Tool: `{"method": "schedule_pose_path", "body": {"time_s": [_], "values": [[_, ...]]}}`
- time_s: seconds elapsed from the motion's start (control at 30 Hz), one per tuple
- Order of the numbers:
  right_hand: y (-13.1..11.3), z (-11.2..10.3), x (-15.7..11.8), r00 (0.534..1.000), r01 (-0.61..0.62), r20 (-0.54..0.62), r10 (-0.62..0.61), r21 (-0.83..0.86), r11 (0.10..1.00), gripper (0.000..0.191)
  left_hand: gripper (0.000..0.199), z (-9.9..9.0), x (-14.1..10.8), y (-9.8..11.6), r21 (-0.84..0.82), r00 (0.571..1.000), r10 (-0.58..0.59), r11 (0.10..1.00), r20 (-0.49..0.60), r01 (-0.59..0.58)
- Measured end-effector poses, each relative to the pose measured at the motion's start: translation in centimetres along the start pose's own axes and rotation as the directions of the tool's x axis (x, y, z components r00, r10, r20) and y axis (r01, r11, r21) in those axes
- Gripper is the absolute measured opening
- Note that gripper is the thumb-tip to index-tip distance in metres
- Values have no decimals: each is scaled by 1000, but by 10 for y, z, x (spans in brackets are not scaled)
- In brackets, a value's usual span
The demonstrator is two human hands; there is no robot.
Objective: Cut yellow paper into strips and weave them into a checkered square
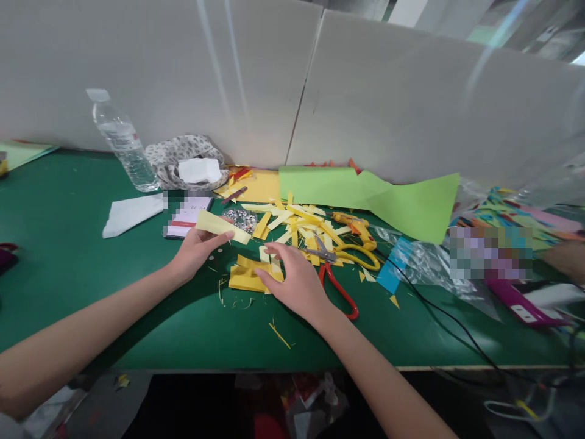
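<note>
My left hand (196, 247) pinches a pale yellow paper strip (223, 227) above the green table. Over a small stack of deeper yellow paper pieces (249, 274), my right hand (292, 274) hovers with thumb and fingers apart; whether it touches the stack I cannot tell. Scissors (342, 286) with one red and one yellow handle loop lie just right of that hand. Behind both hands spreads a heap of cut yellow strips (297, 221). A bag of small black-and-white beads or sequins (242, 219) lies beside the held strip.
A yellow glue gun (356, 227) lies behind the scissors, near a black cord (429, 300). Green paper sheets (329, 186) lean at the back. A water bottle (124, 143), a phone (189, 214) and a tissue (132, 213) are at left. Another person's hand (567, 259) shows at far right.
</note>
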State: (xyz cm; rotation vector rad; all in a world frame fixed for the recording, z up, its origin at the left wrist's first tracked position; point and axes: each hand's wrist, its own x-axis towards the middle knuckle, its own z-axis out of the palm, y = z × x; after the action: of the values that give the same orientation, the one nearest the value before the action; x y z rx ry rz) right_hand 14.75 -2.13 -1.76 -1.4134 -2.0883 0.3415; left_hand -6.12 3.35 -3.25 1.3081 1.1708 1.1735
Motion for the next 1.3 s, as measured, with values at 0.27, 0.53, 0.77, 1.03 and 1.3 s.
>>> {"method": "schedule_pose_path", "body": {"time_s": [0.27, 0.53, 0.77, 1.03, 1.3], "values": [[-7, 18, -3, 998, 9, 61, -16, 115, 993, 9, 43, 3, -2, 2, -35, 1000, 16, 999, -9, -17], [-11, 24, 6, 968, -97, 242, 71, 96, 991, 21, 40, 5, -3, 2, 24, 997, 79, 997, -1, -79], [-13, 24, 12, 951, -188, 273, 147, 129, 974, 20, 38, 5, -4, 5, 32, 999, 52, 998, 14, -52], [-12, 26, 10, 959, -241, 214, 189, 255, 936, 21, 43, 4, -2, 2, 51, 998, 52, 997, 26, -54], [-10, 23, 13, 945, -229, 283, 165, 211, 950, 19, 42, 4, -2, 2, 52, 999, 48, 998, 4, -48]]}}
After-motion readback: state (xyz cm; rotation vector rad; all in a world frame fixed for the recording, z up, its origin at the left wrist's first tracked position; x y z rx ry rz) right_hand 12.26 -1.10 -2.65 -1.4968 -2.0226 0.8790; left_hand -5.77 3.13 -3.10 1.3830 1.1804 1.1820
